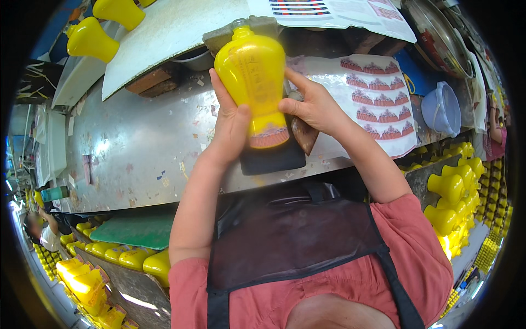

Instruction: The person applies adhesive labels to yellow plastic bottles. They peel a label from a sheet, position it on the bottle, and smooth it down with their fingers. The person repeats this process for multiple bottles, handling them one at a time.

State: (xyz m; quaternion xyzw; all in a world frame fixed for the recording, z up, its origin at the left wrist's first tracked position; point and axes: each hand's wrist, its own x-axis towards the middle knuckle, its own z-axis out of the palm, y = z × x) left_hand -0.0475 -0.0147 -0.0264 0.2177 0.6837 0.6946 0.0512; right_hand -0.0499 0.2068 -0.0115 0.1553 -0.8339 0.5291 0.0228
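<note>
- My two hands grip one yellow bottle [252, 77] over the desk [131, 153], its neck pointing away from me and its base towards me.
- My left hand [229, 122] lies along the bottle's left side, thumb against its lower part.
- My right hand [312, 104] presses thumb and index finger to the bottle's right side; I cannot tell how far its other fingers reach underneath.
- A pink patterned band [269, 136] sits on the front of the bottle, at its base.
- Behind the bottle's neck is a grey block [219, 37]; a black pad [273, 163] shows below its base, though I cannot tell whether they touch.
- Just right of the bottle's base, partly behind my hand, is a brown wedge [304, 134].
- Farther right of the bottle lies a white sheet [386, 148] with five rows of pink scalloped bands, and beyond that a pale blue bucket [441, 108].
- Left of the bottle and farther from me, a white board [164, 41] stands over bricks [156, 81], with more yellow bottles [92, 40] beyond its left edge.
- Nearer me than the bottle, a green board [137, 227] lies to its left.
</note>
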